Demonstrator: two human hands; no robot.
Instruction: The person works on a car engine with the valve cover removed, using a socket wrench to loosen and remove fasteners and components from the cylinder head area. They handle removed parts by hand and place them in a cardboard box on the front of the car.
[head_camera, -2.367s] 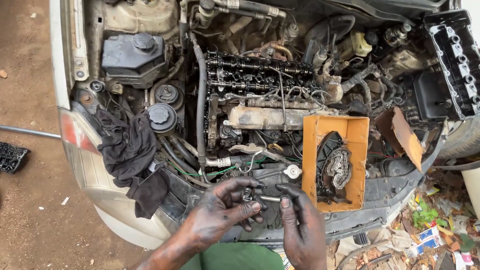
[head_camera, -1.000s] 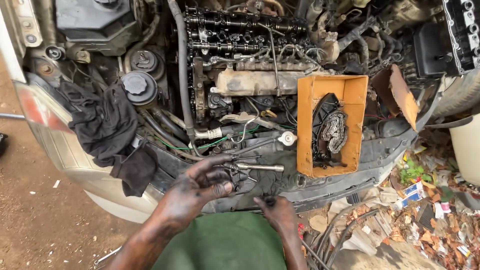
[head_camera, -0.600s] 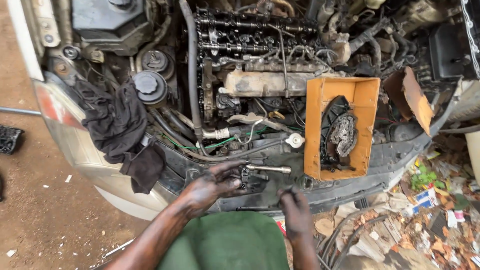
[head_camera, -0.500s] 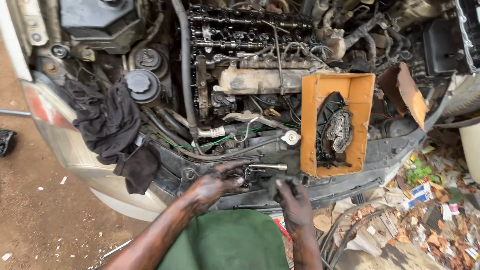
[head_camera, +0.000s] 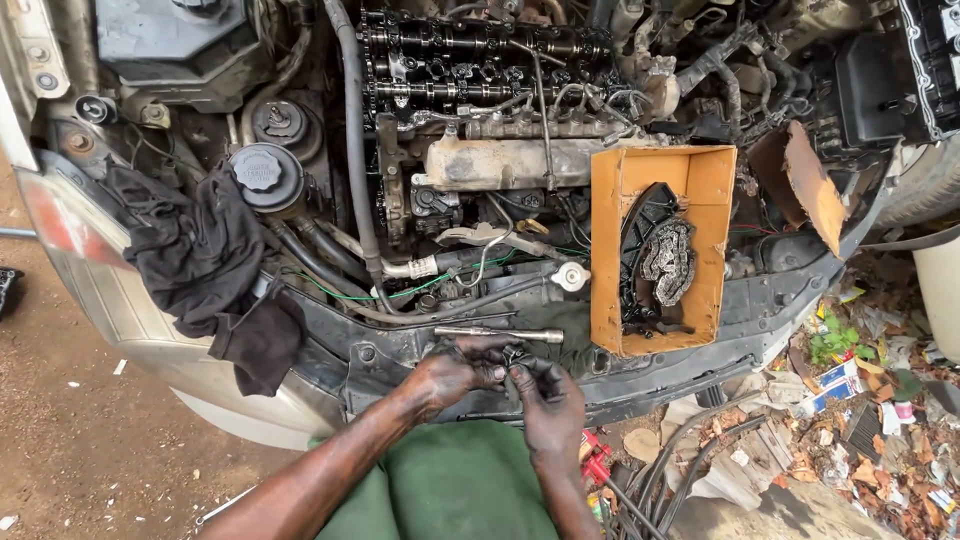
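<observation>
Together, both hands' fingers (head_camera: 500, 372) pinched

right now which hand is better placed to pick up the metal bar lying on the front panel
Left, probably. The left hand lies directly below the metal bar, its fingers closest to it. The right hand sits lower, and both hands pinch a small dark part.

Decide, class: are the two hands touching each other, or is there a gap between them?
Touching. The head view shows the left hand and the right hand meeting at the fingertips around a small dark part, with no gap visible between them.
</observation>
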